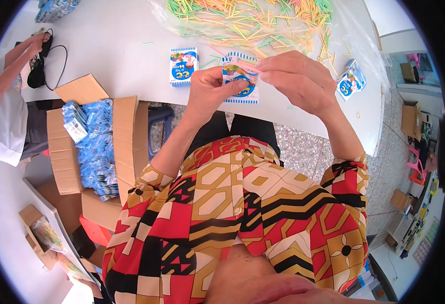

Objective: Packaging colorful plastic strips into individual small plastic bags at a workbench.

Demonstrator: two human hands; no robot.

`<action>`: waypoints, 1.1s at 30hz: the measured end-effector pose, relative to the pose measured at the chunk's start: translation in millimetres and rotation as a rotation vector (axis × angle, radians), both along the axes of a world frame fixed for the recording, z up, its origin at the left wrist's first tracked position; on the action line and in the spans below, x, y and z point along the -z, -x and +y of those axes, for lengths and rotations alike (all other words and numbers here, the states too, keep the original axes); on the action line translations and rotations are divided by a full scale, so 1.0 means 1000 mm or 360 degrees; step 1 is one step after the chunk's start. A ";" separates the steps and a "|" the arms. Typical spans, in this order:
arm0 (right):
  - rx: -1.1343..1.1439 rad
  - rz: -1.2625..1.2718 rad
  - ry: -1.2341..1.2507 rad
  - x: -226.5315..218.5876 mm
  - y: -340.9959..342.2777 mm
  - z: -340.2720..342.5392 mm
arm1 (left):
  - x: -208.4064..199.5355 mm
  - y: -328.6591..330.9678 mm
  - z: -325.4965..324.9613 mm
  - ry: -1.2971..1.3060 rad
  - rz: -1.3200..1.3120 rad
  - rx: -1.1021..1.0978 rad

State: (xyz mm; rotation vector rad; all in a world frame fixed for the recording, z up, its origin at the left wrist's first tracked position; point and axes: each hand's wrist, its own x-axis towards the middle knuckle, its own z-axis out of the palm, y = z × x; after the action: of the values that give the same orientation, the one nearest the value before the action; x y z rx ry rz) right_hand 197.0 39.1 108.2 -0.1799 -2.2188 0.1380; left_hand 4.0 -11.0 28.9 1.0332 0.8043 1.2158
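Note:
In my left hand I grip a small blue-and-white printed packet, thumb across its front. My right hand pinches pink thin sticks at the upper part of this packet, over the table's near edge. Whether the sticks' ends are inside the packet I cannot tell. Just left of my left hand lies a neat stack of matching packets. Another packet or two rest at the right end of the table. Beyond my hands spreads a heap of thin green, yellow, orange and pink sticks.
Clear plastic sheeting lies under and around the heap on the white table. An open cardboard box full of blue packets stands at the left. Another person's arms reach toward a black corded item.

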 end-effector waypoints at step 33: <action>0.0119 0.0184 0.1130 0.007 -0.010 -0.011 | 0.010 -0.009 0.002 -0.0410 0.0341 -0.0345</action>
State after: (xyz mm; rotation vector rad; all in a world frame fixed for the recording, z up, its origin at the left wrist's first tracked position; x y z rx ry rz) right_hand 207.1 28.5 101.2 -0.6215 -1.9599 0.8704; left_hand 12.8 -8.9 19.0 1.3290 0.9617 1.4361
